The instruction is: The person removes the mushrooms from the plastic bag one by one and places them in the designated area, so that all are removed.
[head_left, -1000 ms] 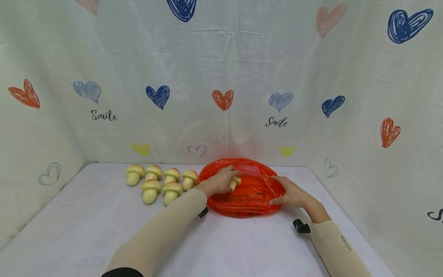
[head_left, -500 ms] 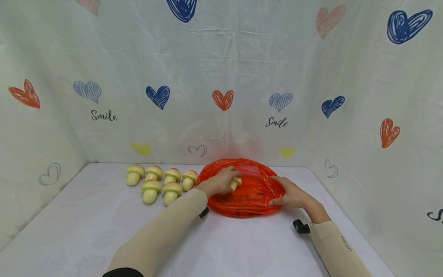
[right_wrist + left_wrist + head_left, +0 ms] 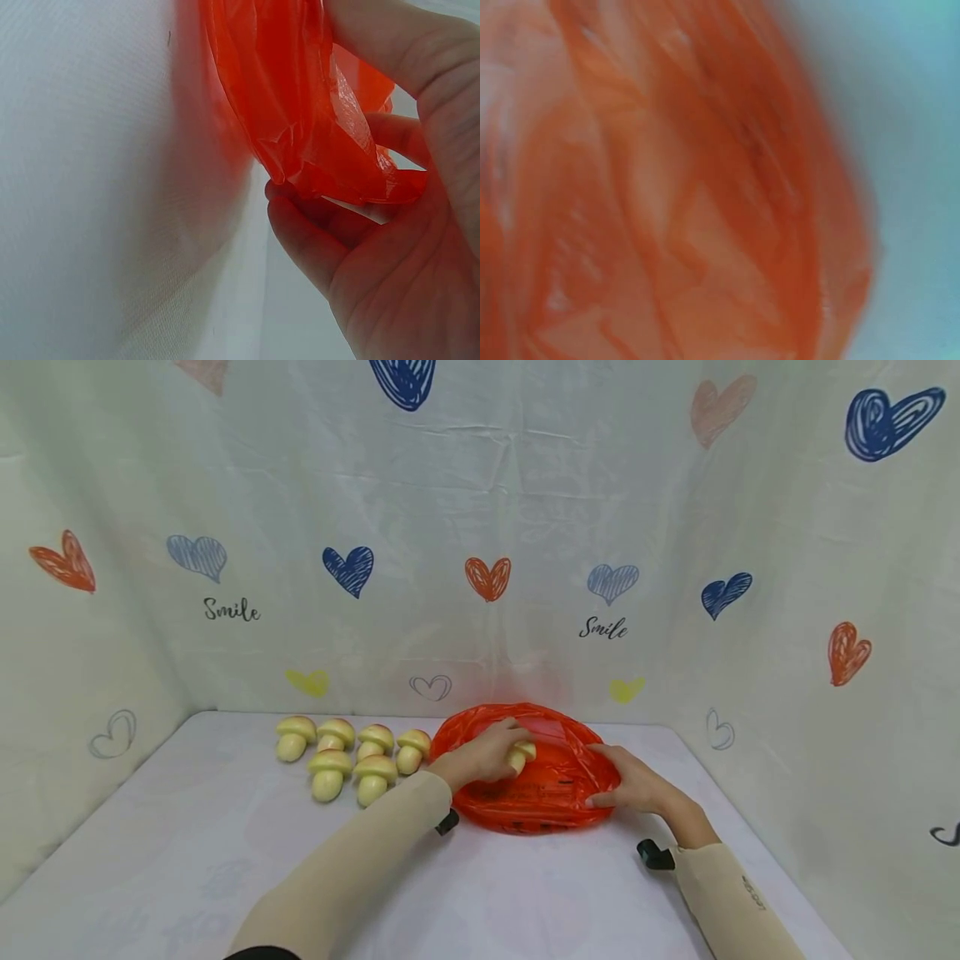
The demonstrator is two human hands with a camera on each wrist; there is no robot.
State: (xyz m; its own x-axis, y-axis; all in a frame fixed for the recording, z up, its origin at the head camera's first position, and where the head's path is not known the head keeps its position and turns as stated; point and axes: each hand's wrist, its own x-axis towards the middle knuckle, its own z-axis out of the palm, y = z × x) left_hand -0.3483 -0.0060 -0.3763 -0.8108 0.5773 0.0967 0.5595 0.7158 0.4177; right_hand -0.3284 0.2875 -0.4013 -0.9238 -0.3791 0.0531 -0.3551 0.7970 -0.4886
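Observation:
A red plastic bag (image 3: 551, 789) lies with its mouth spread wide near the back of the table. Over its opening, my left hand (image 3: 486, 755) grips a mushroom (image 3: 522, 754) with a pale stem and yellowish cap. My right hand (image 3: 643, 783) holds the bag's right edge; in the right wrist view the thumb is on one side of the red plastic (image 3: 300, 97) and the fingers are on the other. Creased red film (image 3: 697, 195) fills most of the left wrist view, blurred, and neither the left hand nor the mushroom shows there.
Left of the bag stand several similar mushrooms in two rows, the nearest one (image 3: 413, 750) close to the bag's left side, another (image 3: 327, 775) in the front row. A white cloth covers the table (image 3: 480, 893). A curtain (image 3: 420, 635) printed with hearts hangs behind.
My left hand has shifted slightly to the right with the mushroom, farther over the bag's opening. The right hand keeps its hold on the edge. The head view has tilted a little.

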